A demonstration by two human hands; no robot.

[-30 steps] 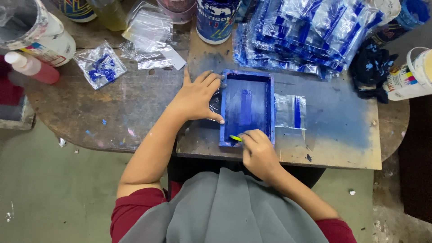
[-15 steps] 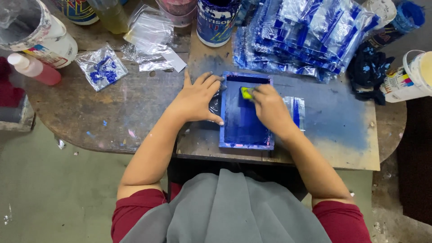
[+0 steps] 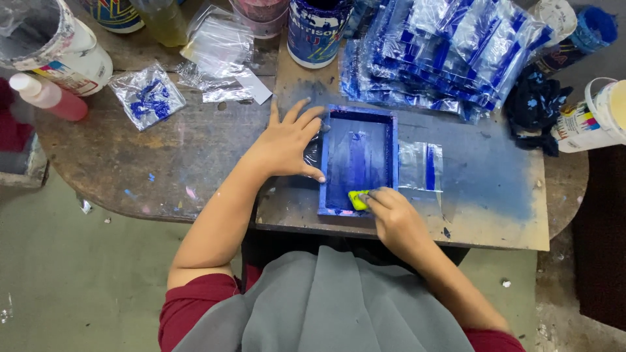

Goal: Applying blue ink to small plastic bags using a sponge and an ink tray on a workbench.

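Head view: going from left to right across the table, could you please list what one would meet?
Pink bottle → small bag of blue bits → left hand → blue frame → printed clear bag → dark stained rag → white tub.

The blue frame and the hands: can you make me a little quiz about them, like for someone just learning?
1. True or false: the left hand lies flat on the left edge of the blue frame.
2. What colour is the small tool pinched by the right hand? A) red B) yellow-green C) white
3. Fill in: the clear plastic bag with a blue stripe lies just to the ____ of the frame.

Key
1. True; its fingers are spread, pointing away from the person.
2. B; it sits at the near end of the frame.
3. Right; it lies on the blue-stained board.
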